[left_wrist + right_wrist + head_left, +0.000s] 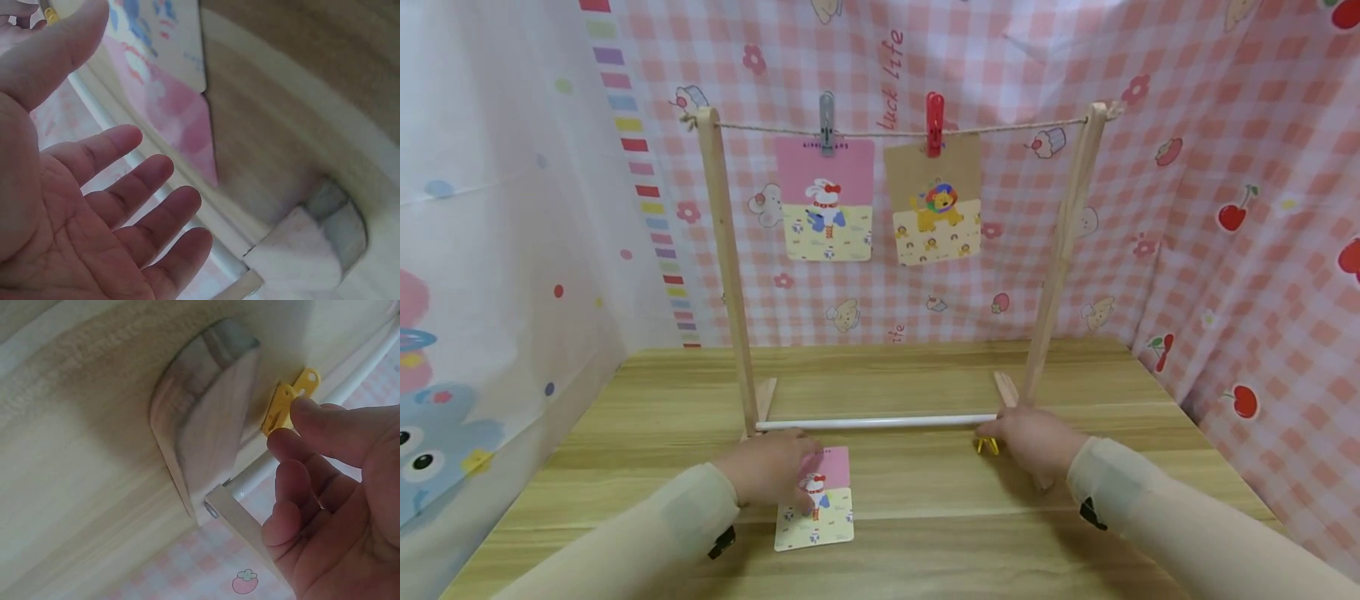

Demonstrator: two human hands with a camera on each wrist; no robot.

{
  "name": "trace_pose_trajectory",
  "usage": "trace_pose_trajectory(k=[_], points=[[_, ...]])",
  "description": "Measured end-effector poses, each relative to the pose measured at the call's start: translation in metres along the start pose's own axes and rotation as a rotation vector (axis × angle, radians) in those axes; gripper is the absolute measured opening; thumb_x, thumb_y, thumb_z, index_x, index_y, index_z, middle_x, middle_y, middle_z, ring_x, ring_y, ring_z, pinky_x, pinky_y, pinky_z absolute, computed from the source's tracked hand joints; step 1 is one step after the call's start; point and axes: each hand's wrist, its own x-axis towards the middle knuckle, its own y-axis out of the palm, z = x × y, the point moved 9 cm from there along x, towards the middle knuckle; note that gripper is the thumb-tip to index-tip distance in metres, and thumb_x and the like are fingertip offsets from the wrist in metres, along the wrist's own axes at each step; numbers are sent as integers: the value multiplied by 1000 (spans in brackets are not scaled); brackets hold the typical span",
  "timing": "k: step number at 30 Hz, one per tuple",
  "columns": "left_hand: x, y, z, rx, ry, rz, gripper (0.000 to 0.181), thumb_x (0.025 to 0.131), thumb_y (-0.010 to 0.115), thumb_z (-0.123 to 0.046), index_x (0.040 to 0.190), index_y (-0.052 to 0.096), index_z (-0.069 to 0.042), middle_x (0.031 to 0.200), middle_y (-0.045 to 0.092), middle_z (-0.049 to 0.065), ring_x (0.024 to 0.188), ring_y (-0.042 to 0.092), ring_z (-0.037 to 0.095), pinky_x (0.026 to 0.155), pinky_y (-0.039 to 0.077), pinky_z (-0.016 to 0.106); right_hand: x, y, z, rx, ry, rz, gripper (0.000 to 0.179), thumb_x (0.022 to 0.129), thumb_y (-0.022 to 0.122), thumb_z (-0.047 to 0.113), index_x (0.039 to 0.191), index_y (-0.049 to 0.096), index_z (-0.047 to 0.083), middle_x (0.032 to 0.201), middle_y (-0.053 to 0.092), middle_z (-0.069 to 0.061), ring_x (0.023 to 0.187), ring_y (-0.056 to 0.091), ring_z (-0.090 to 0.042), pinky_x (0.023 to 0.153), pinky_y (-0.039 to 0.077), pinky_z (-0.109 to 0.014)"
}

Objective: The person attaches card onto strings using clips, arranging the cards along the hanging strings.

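Observation:
A pink and pale-yellow card with a white rabbit (823, 529) lies on the wooden table. My left hand (772, 468) hovers over its upper left part, fingers spread and apart in the left wrist view, with nothing between them. At the right foot of the wooden stand, my right hand (1037, 443) pinches a yellow clothespin (282, 407) between thumb and index finger. On the string above hang a similar rabbit card (829, 237), under a grey clothespin (827, 117), and a brown lion card (934, 229), under a red clothespin (935, 117).
The stand's left post (727, 250) and right post (1063, 242) hold the string (880, 134). A white rod (887, 422) joins them low down, just beyond both hands. Checked pink cloth (1037, 50) hangs behind and to the right, and a pale printed curtain (497, 208) to the left.

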Motion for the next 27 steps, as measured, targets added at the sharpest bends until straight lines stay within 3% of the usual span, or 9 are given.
trace_pose_trajectory(k=[4, 15, 27], points=[[3, 6, 0, 0, 11, 5, 58, 70, 97, -42, 115, 70, -19, 101, 63, -7, 92, 61, 14, 93, 57, 43, 2, 6, -1, -44, -27, -3, 50, 87, 69, -14, 125, 76, 17, 92, 67, 2, 78, 60, -11, 70, 55, -31], [5, 5, -2, -4, -37, -11, 65, 66, 100, -37, 120, 69, -17, 102, 59, -5, 91, 59, 17, 91, 56, 46, 4, 8, 11, -193, -159, -102, 29, 87, 74, -3, 105, 76, 20, 84, 72, 3, 77, 65, -12, 69, 58, -33], [6, 8, -2, -12, -65, -20, 58, 66, 101, -32, 112, 69, -18, 99, 57, -5, 87, 59, 18, 89, 56, 45, 8, 15, 11, -209, -155, -140, 18, 86, 78, 2, 95, 77, 18, 79, 73, 3, 69, 64, -9, 63, 56, -29]])
